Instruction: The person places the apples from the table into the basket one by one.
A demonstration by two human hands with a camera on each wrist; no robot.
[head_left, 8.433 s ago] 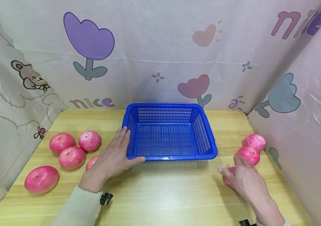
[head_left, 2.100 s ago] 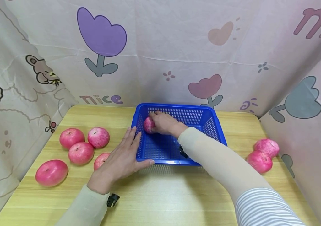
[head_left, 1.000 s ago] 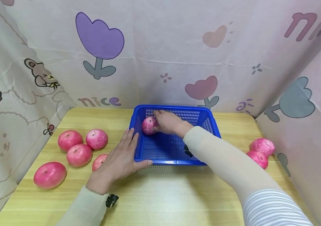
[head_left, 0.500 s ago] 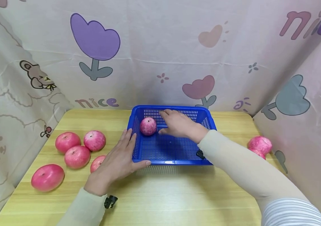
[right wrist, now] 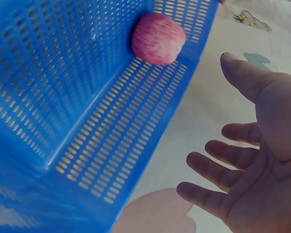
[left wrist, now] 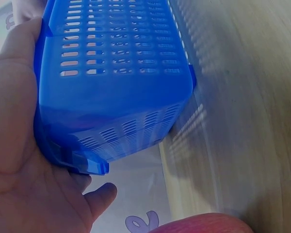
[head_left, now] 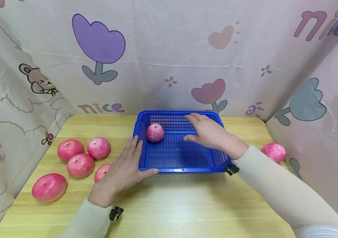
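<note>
A blue plastic basket (head_left: 181,170) with slotted walls stands on the table. One streaky red apple (head_left: 155,133) sits in its back left corner, also plain in the right wrist view. My left hand (head_left: 121,170) rests on the basket's left edge with fingers extended and thumb along the front rim. In the left wrist view the palm (left wrist: 14,126) lies against the rim. My right hand (head_left: 212,132) hovers over the basket's right half, fingers apart and holding nothing. The right wrist view shows that hand (right wrist: 252,150) spread, away from the apple.
Several red apples, among them a large one (head_left: 49,187), lie on the table left of the basket; one (head_left: 101,172) is partly behind my left hand. Another apple (head_left: 274,152) lies at the right edge beside my forearm. A printed curtain (head_left: 163,49) encloses the table.
My right hand took an apple from the right-hand group, set it in the basket's back left corner and let go. It has since drawn away to the right. The left hand stays on the basket.
</note>
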